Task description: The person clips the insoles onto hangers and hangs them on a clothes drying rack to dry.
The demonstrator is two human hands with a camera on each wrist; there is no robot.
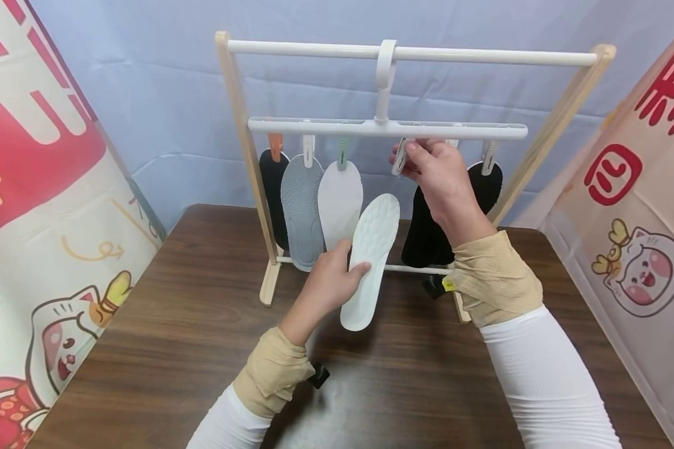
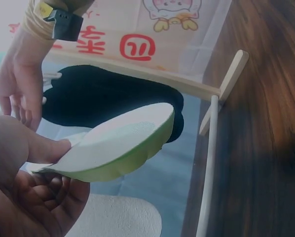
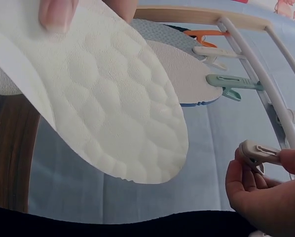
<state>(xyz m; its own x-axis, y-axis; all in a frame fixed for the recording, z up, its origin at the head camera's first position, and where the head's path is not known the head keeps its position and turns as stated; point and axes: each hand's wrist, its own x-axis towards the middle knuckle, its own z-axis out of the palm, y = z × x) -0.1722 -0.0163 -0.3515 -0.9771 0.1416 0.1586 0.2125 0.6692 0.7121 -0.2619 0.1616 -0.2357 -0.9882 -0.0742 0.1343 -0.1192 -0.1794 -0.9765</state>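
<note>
My left hand (image 1: 330, 282) grips a pale, bumpy insole (image 1: 377, 232) by its middle, thumb on one face. The insole stands tilted, its upper end below the hanger bar (image 1: 326, 128). Higher up on the right, my right hand (image 1: 442, 181) pinches a light grey clothespin (image 1: 399, 158) under that bar. In the right wrist view, thumb and fingers squeeze the clothespin (image 3: 261, 154), apart from the insole (image 3: 123, 108). To the left hang a white insole (image 1: 339, 196) on a green clothespin (image 1: 342, 154), a grey insole (image 1: 303, 212) and a black one (image 1: 271, 206).
The white hanger hook (image 1: 385, 68) sits over the top rail (image 1: 483, 55) of a wooden rack (image 1: 238, 137) on a brown table (image 1: 191, 312). Black insoles (image 1: 487, 187) hang on the right, partly behind my right hand and wrist. Printed cloths (image 1: 640, 187) stand at both sides.
</note>
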